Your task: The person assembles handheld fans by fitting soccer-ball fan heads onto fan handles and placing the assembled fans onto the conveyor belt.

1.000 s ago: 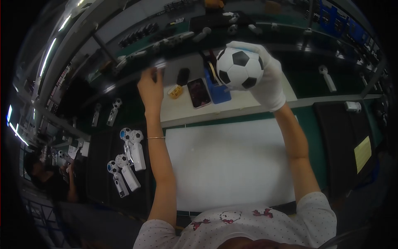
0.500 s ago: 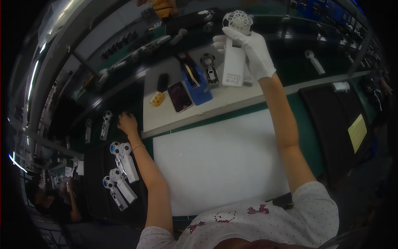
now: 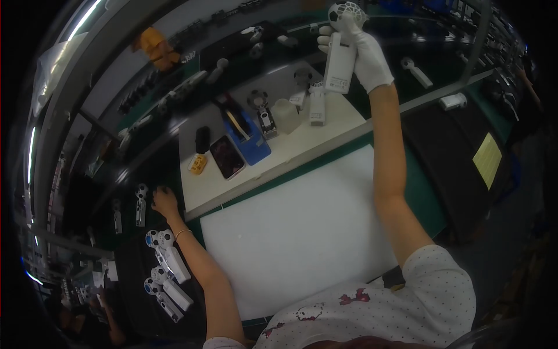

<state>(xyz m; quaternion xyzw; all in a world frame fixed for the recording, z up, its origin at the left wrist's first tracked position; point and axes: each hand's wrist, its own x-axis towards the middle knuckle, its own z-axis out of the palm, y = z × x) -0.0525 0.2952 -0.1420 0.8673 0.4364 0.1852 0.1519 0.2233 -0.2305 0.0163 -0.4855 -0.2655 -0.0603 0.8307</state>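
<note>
In my right hand (image 3: 367, 58), gloved in white, is a white handheld fan (image 3: 342, 65) with a football-patterned head. The thumb lies across the neck and the small print on the handle faces me. My left hand (image 3: 165, 202) is bare, over the dark surface at the left, with its fingers apart and nothing seen in them. Closest to it is a standalone white fan (image 3: 141, 206), not touched. Below that hand, several similar fans (image 3: 170, 259) lie side by side on a black mat (image 3: 128, 256).
A white raised board (image 3: 279, 166) carries a blue tape dispenser (image 3: 247, 139), a phone (image 3: 226, 157), a yellow item (image 3: 197, 164), a clear cup (image 3: 286, 116) and more fans. Before me lies a white sheet (image 3: 296, 232). Another person in orange (image 3: 156, 49) is beyond.
My head view has turned, so the bench sits lower and further left. The fan stays in my right hand; its head has turned to show black patches. The cup and fans behind have come into view.
</note>
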